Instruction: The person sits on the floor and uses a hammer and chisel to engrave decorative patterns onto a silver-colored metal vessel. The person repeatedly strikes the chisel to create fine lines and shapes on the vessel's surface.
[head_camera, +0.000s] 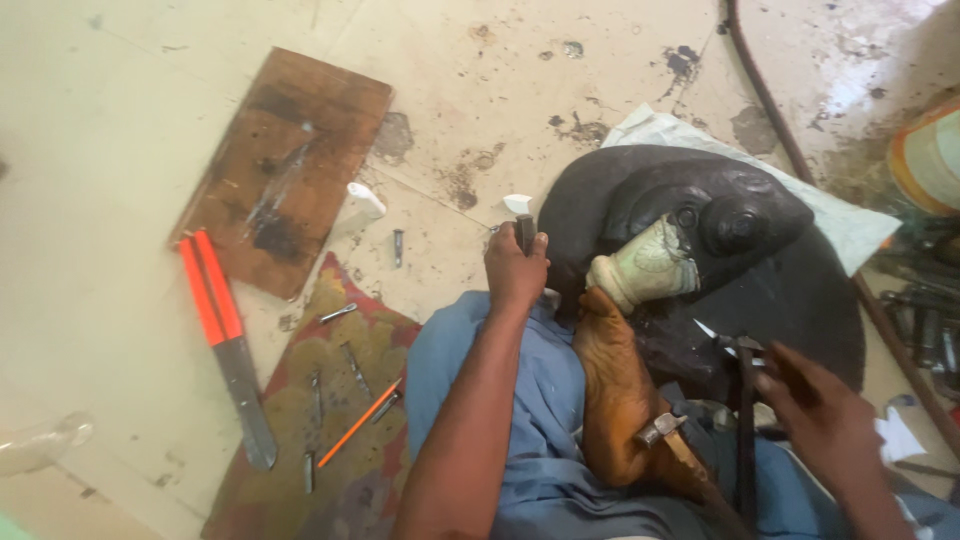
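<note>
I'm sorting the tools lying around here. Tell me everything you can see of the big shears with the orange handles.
The shears lie flat on the pale, stained floor, closed, running diagonally. Two bright orange handles sit side by side at the upper left, their ends resting on the lower corner of a dark wooden board. The grey, dull metal blades point down and right, the tip beside the edge of a patterned mat. No hand touches them.

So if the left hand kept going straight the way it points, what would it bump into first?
The left hand, gripping a small dark tool, points up the picture. It would probably meet the small white piece on the floor just beyond it, though depth is hard to judge here.
</note>
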